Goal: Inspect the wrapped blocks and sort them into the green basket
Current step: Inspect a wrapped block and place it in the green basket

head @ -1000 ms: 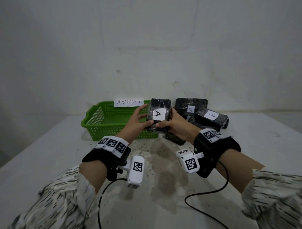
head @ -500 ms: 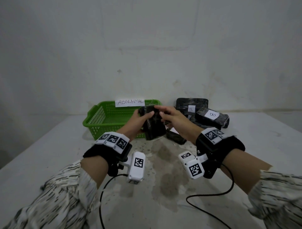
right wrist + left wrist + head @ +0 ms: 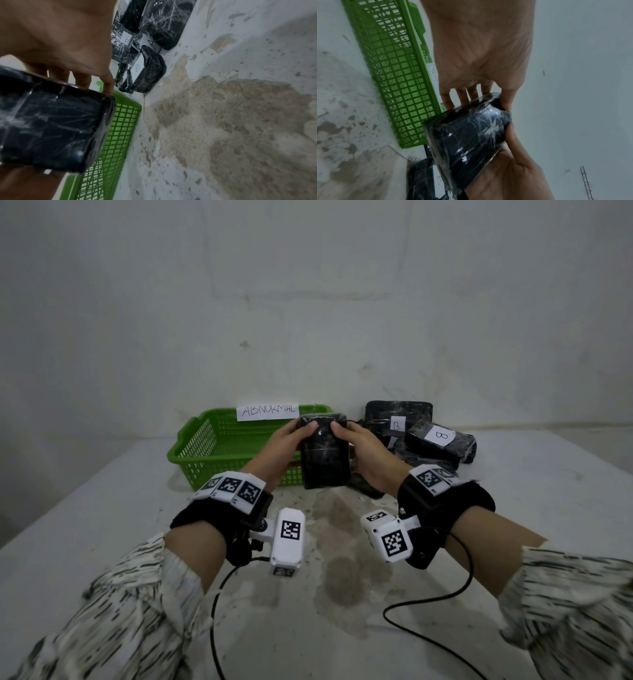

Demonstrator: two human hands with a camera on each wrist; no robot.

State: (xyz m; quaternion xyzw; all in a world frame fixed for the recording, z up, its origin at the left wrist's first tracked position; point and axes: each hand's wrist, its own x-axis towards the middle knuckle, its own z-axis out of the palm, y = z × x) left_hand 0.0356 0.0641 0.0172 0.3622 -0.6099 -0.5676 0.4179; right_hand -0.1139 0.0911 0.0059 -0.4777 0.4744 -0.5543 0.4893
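Both hands hold one black block wrapped in clear film upright in front of the green basket's right end. Its plain back faces me and no label shows. My left hand grips its left side with the thumb on top. My right hand grips the right side. The left wrist view shows the block pinched between fingers and thumb; the right wrist view shows the block beside the basket. A pile of wrapped blocks lies to the right.
The basket carries a paper label reading ABNORMAL on its far rim and looks empty. Pile blocks show white B labels and one A label. A stained patch marks the white table. Black cables trail near my wrists. A wall stands close behind.
The block was held with its white A label facing me; both hands turned it over, and now its plain back faces me, held slightly lower.
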